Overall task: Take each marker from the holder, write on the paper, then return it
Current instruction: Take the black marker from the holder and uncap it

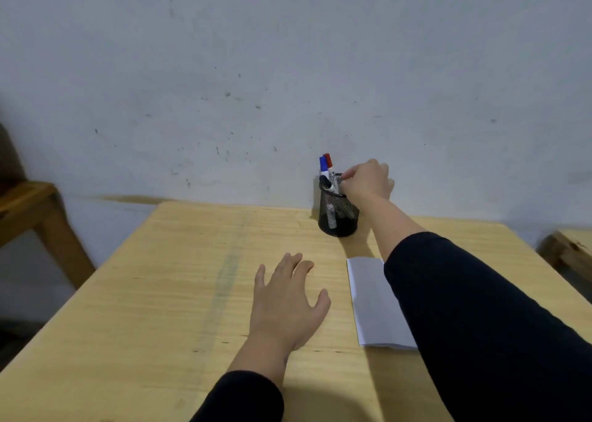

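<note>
A black mesh holder (pixel 338 213) stands right of centre in the frame, at the far edge of the pale wooden table (pixel 160 293), close to a scuffed grey-white wall (pixel 288 53). Three markers stick out of it: a blue-capped marker (pixel 323 165) and a red-capped marker (pixel 328 161) stand side by side and rise highest, and a black-capped marker (pixel 325 182) leans lower, its cap just above the rim. Dark print shows on the white barrels, but it is too small and blurred to read; no brand can be made out.

The right hand (pixel 368 179) reaches in from the lower right, in a dark sleeve (pixel 480 309), and sits at the right side of the holder's rim. Its fingers (pixel 347 178) curl down at the opening; whether the grip pinches a marker or only touches the rim cannot be told.

The left hand (pixel 285 303) lies in the lower centre of the frame, palm down on the table, its grip spread and holding nothing.

A white paper (pixel 371 306) lies flat on the table to the right of the left hand, partly covered by the right forearm. The visible part shows no writing.

At the left edge of the frame stands part of a darker wooden piece of furniture (pixel 35 210), and another wooden edge (pixel 567 248) shows at the right.
</note>
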Available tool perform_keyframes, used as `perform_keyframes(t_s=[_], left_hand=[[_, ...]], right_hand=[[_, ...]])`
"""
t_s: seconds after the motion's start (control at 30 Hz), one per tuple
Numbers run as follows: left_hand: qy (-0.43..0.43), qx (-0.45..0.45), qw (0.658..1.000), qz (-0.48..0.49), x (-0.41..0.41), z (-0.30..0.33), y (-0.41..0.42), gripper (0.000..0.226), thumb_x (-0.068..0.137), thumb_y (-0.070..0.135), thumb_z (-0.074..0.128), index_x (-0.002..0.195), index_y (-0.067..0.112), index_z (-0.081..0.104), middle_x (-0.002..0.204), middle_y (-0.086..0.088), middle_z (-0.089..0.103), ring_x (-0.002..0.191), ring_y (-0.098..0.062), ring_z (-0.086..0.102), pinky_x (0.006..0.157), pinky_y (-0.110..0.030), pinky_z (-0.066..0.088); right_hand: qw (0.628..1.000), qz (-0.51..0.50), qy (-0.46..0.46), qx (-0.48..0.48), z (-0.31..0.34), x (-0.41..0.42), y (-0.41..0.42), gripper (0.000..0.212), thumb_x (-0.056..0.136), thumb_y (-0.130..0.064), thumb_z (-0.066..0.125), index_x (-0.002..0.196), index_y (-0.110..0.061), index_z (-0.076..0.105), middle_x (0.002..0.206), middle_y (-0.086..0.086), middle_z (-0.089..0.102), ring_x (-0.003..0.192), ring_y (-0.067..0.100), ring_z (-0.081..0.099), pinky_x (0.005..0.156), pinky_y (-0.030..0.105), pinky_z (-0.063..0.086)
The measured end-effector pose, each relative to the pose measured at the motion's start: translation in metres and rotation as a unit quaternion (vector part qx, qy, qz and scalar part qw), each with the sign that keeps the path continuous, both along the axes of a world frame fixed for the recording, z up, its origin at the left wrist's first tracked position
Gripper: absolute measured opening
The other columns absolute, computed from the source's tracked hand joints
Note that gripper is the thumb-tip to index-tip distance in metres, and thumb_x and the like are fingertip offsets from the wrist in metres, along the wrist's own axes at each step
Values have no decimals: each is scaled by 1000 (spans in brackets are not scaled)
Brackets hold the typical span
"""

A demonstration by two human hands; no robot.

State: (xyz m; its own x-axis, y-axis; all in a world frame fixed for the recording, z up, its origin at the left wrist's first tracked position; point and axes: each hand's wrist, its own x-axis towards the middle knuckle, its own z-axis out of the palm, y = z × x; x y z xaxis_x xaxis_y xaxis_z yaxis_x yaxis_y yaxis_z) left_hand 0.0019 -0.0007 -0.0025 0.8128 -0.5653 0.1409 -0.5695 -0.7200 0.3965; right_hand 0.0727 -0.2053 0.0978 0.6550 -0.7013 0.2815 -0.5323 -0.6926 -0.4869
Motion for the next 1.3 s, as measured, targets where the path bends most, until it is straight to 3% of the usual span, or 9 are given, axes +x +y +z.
perform_keyframes(t_s=[0.13, 0.33, 0.57, 0.77, 0.93, 1.1, 1.2, 1.23, 1.3], left_hand=[[4, 2, 1000, -1, 1, -1, 0, 57, 90, 53, 34, 143, 32, 29, 158, 14, 17, 147, -4, 3, 120, -45, -4], [9, 4, 1000, -3, 1, -1, 0, 57, 90, 52, 35, 142, 31, 30, 157, 13, 18, 147, -4, 3, 120, -46, -4], [12, -3, 1000, -6, 2, -2, 1, 56, 90, 52, 36, 142, 31, 31, 157, 14, 19, 147, -3, 5, 120, -45, -4], [11, 1, 1000, -6, 3, -2, 0, 56, 90, 52, 36, 142, 31, 30, 156, 14, 18, 147, -3, 4, 120, -45, -3], [16, 2, 1000, -9, 1, -1, 1, 56, 90, 52, 35, 142, 31, 31, 156, 14, 19, 146, -3, 5, 120, -44, -4], [26, 26, 999, -19, 0, 2, 3, 58, 92, 52, 33, 145, 30, 28, 158, 11, 18, 147, -6, 4, 120, -45, -4], [48, 2, 999, -21, 1, 14, 1, 57, 95, 46, 37, 147, 27, 22, 157, 7, 25, 145, -11, 21, 119, -47, 10], [42, -35, 998, -17, 2, 22, 0, 57, 97, 42, 39, 148, 25, 20, 155, 5, 30, 141, -14, 31, 116, -47, 21], [-28, -100, 994, -18, 1, 46, -6, 56, 99, 35, 41, 148, 22, 19, 152, 1, 35, 133, -20, 43, 106, -45, 36]], right_hand=[[994, 101, -33, 31, 5, 0, 2, 17, 88, -12, 61, 97, -12, 76, 107, 8, 71, 100, 27, 63, 85, 33, 51], [974, 204, 89, 49, 24, 0, -6, 22, 81, 7, 59, 87, -8, 73, 87, 8, 65, 88, 22, 62, 94, 37, 52], [960, 243, 139, 17, 33, -2, -9, 20, 81, -2, 68, 100, -3, 74, 102, 8, 70, 94, 16, 59, 85, 23, 43], [969, 238, 34, 53, 33, -6, -9, 28, 79, -4, 74, 106, -4, 71, 107, 14, 72, 97, 22, 66, 90, 24, 47], [964, 238, -109, 46, 81, -29, -3, 25, 87, -10, 65, 112, -9, 69, 102, 8, 72, 87, 12, 61, 82, 22, 46], [946, 254, -172, 102, 87, -76, 22, 26, 93, -14, 56, 118, -14, 65, 86, -4, 64, 87, 20, 69, 83, 31, 53], [952, 256, -112, 128, 62, -107, 28, 25, 96, -15, 54, 117, -21, 65, 91, 1, 66, 75, 15, 66, 62, 10, 47], [955, 258, -90, 117, 53, -116, 29, 24, 95, -15, 54, 113, -25, 67, 90, 3, 69, 72, 15, 65, 58, 11, 45], [958, 261, -55, 102, 36, -131, 28, 20, 93, -15, 58, 105, -22, 73, 93, 8, 73, 74, 19, 66, 67, 23, 46]])
